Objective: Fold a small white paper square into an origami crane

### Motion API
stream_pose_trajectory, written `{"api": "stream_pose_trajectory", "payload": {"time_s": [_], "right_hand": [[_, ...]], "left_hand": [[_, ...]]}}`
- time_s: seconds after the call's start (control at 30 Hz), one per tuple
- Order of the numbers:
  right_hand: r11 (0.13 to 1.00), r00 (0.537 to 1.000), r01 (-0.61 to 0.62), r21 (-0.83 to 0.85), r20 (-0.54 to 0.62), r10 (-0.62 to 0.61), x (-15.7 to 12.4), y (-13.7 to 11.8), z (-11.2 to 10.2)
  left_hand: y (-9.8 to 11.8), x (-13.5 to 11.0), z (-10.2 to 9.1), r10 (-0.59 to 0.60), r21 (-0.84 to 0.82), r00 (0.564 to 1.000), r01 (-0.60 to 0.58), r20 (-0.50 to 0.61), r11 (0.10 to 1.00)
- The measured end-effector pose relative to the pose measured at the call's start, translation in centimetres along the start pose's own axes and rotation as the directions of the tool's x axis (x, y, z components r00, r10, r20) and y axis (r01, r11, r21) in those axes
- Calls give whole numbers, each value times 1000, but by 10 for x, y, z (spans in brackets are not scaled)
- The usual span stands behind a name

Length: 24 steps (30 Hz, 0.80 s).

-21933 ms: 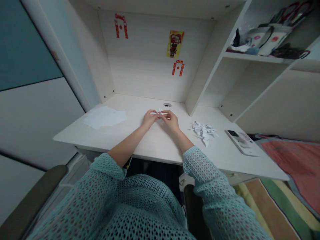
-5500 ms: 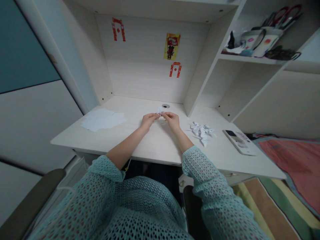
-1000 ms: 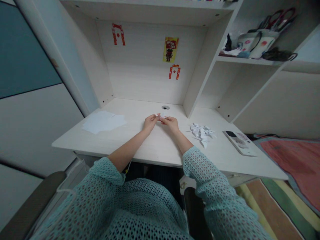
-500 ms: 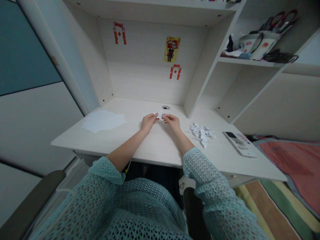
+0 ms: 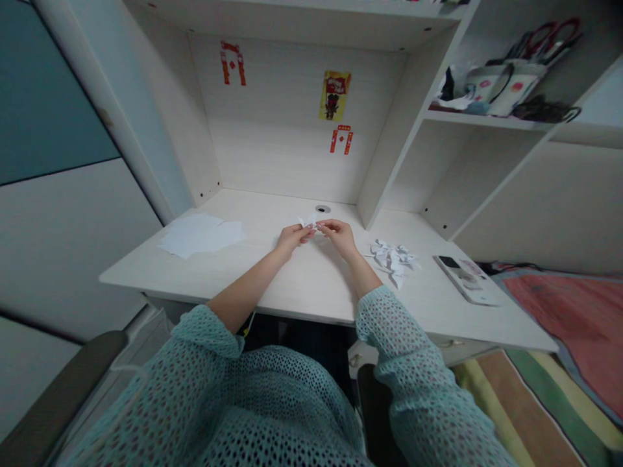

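Between my two hands, above the middle of the white desk, is a small folded piece of white paper. My left hand pinches it from the left, with the fingertips close to those of the other hand. From the right, my right hand has its thumb and fingers pressed together on the paper. Fingertips cover part of the folds. A pile of folded white paper pieces with pointed ends lies to the right. Flat white paper sheets are spread on the left.
A white phone lies at the desk's right side. Behind the hands is a round cable hole, near the back panel. An upright divider stands at the right. Cups with scissors and pens sit on the upper shelf.
The hands have turned a little and drawn closer together. The paper now shows pointed tips to the left above the left fingers. The paper pile and sheets have not moved.
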State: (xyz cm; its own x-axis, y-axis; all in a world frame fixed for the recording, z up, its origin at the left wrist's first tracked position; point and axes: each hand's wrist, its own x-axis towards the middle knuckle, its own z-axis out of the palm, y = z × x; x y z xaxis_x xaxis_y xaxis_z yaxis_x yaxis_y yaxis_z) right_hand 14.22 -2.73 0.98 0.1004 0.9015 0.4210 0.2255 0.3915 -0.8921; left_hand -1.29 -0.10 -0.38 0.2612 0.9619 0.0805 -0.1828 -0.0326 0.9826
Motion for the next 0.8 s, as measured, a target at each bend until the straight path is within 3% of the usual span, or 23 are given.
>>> {"api": "stream_pose_trajectory", "payload": {"time_s": [0.13,0.37,0.8], "right_hand": [[989,997,66,-132,-23,-70,0,-3,-6],[975,991,131,-178,23,-129,-1,-6,-11],[996,997,71,-49,44,-69,3,4,-18]], "left_hand": [[0,0,1,-28,5,1000,28,8,1000],[0,1,0,-33,-4,999,33,19,999],[4,-2,-1,-111,-48,990,115,89,992]]}}
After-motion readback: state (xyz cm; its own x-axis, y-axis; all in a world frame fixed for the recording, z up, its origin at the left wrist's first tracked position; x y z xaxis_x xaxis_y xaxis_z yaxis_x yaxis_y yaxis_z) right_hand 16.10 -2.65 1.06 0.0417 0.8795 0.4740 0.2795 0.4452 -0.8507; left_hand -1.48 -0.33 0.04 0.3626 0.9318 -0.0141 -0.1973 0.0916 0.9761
